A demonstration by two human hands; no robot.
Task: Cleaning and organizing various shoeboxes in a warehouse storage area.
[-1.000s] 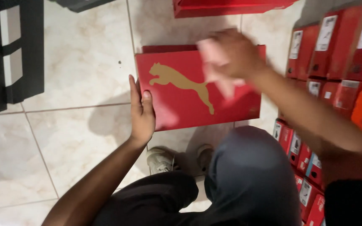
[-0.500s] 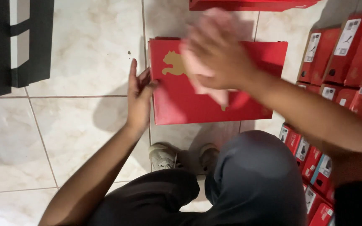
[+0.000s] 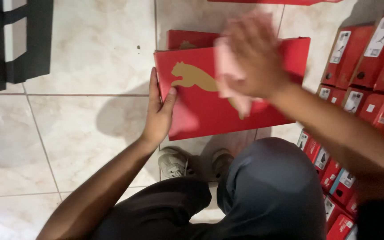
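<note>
Glossy beige floor tiles (image 3: 90,53) carry 1 flat red cardboard shoebox (image 3: 201,111); left hand (image 3: 158,118) braces its edge, fingers straight; right hand (image 3: 254,58) presses 1 soft pink cloth (image 3: 227,71) on its lid.

Glossy cream floor tiles (image 3: 90,53) with thin grout lines are filling most of the frame, a black rack (image 3: 27,40) is standing at upper left, and stacked red boxes (image 3: 370,66) are lining the right edge.
</note>
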